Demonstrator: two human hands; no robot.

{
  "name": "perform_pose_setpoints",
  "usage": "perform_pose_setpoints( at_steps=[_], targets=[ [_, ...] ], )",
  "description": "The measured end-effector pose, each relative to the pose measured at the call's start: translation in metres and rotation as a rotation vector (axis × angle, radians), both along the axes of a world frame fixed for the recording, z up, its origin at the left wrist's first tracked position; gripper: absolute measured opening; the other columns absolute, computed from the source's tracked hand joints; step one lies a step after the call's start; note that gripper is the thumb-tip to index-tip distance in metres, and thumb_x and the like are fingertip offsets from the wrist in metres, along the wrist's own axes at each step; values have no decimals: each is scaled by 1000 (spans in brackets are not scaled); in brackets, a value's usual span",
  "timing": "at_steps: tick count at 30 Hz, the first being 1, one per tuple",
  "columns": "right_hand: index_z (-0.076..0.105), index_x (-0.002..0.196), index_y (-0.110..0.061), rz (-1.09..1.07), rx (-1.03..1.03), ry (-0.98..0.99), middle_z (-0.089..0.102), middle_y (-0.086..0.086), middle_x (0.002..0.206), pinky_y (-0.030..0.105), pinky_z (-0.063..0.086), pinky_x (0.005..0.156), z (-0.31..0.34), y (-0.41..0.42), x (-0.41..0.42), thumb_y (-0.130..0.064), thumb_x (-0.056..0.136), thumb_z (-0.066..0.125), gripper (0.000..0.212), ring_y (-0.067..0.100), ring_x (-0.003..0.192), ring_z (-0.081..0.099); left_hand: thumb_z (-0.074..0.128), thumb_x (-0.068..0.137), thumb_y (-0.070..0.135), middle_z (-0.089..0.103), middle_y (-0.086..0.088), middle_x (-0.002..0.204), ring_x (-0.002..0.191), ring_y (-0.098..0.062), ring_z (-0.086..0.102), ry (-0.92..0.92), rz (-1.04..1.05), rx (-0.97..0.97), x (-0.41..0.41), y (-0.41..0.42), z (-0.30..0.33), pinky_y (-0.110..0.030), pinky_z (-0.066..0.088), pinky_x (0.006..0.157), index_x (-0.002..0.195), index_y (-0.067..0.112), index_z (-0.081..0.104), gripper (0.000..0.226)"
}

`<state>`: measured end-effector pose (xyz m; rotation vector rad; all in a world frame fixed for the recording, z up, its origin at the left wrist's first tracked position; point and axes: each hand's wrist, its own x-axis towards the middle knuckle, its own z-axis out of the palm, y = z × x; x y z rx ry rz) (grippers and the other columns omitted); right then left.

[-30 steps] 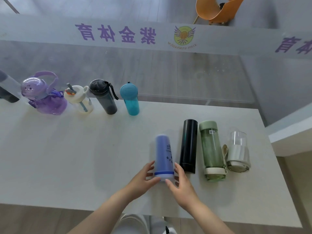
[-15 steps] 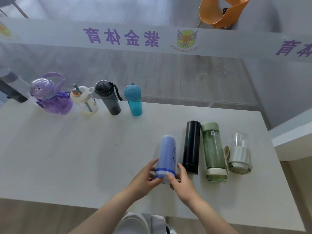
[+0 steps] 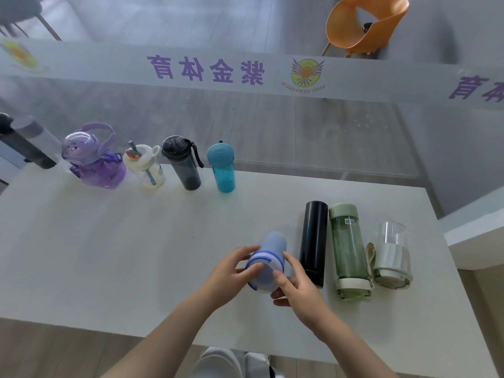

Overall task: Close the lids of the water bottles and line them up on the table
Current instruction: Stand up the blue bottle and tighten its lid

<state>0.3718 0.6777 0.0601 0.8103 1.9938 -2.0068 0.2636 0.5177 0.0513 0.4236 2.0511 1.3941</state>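
Note:
A periwinkle-blue bottle [image 3: 270, 249] with a darker blue ring is tilted up off the white table [image 3: 109, 241], its near end toward me. My left hand [image 3: 231, 271] grips that end from the left and my right hand [image 3: 294, 285] grips it from the right. Beside it lie a black bottle [image 3: 313, 241], a green bottle [image 3: 349, 249] and a clear-and-white bottle [image 3: 392, 255]. Along the far edge stand a purple jug [image 3: 92, 159], a white straw bottle [image 3: 144, 167], a dark grey bottle [image 3: 181, 162] and a teal bottle [image 3: 222, 167].
A dark cylinder bottle [image 3: 27, 143] leans at the far left edge of the view. A glass barrier with purple lettering [image 3: 204, 70] runs behind the table. An orange chair [image 3: 362, 23] stands beyond it. The table ends at the right near a white ledge [image 3: 474, 227].
The blue bottle lay flat on the table a second ago; both hands have lifted its near end so that it now tilts up toward me.

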Motion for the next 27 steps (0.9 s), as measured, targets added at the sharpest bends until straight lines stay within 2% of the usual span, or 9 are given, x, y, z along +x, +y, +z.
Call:
perform_pose_setpoints(
  at_steps=[4, 8, 11, 13, 16, 18, 20, 23, 27],
  targets=[
    [46, 133, -21, -109, -111, -17, 71, 13, 80, 31, 58, 64, 12, -5, -8, -39, 96, 52, 41, 21, 68, 69, 58, 92, 46, 61, 23, 116, 98, 10, 56, 72, -2, -62, -10, 9, 14, -13, 45, 80, 112, 47, 59, 20],
    [60, 109, -12, -154, -153, -66, 73, 22, 78, 35, 58, 61, 21, -3, -16, -41, 99, 46, 34, 28, 65, 70, 53, 94, 47, 64, 22, 108, 92, 7, 57, 44, -52, -87, -17, 15, 19, -15, 43, 80, 114, 42, 61, 22],
    [60, 107, -10, -152, -116, -73, 72, 20, 75, 34, 58, 60, 18, 1, -20, -42, 97, 49, 35, 24, 61, 67, 53, 94, 46, 66, 22, 104, 92, 6, 59, 21, -29, -73, -17, 15, 19, -15, 45, 81, 116, 42, 58, 22],
    [58, 112, -12, -100, -28, -83, 71, 11, 72, 33, 57, 61, 15, 3, -20, -46, 94, 52, 39, 17, 60, 64, 54, 95, 44, 66, 19, 103, 95, 4, 60, 5, -1, -63, -17, 13, 19, -15, 45, 81, 113, 40, 58, 19],
    [53, 119, -23, 4, 234, -78, 67, -3, 88, 38, 57, 79, 11, 8, -19, -57, 89, 53, 45, 11, 77, 63, 56, 95, 40, 68, 20, 103, 99, 4, 60, -7, 9, -51, -16, 11, 19, -14, 46, 82, 110, 36, 61, 16],
    [46, 129, -29, 19, 361, -12, 60, -7, 104, 34, 53, 84, 12, 12, -19, -57, 87, 55, 51, 8, 91, 60, 59, 94, 39, 69, 21, 100, 98, 5, 61, -11, 27, -48, -17, 12, 20, -14, 47, 83, 108, 34, 63, 16],
    [40, 134, -33, 37, 416, 94, 52, -13, 119, 26, 50, 84, 14, 14, -19, -52, 86, 61, 56, 5, 103, 56, 62, 91, 40, 69, 20, 98, 94, 5, 62, -10, 67, -58, -19, 16, 21, -15, 48, 82, 104, 32, 64, 15],
    [30, 142, -36, 155, 494, 204, 41, -22, 135, 21, 45, 94, 15, 17, -18, -51, 79, 69, 76, -3, 120, 46, 65, 89, 40, 70, 13, 99, 93, -3, 65, -50, 124, -54, -21, 24, 23, -23, 52, 84, 105, 26, 63, 21],
    [22, 148, -32, 184, 562, 261, 36, -18, 143, 26, 42, 104, 14, 12, -20, -46, 77, 74, 89, -4, 127, 40, 62, 91, 40, 71, 8, 101, 95, -7, 66, -108, 123, -41, -21, 24, 23, -32, 53, 91, 106, 25, 63, 21]
  ],
)
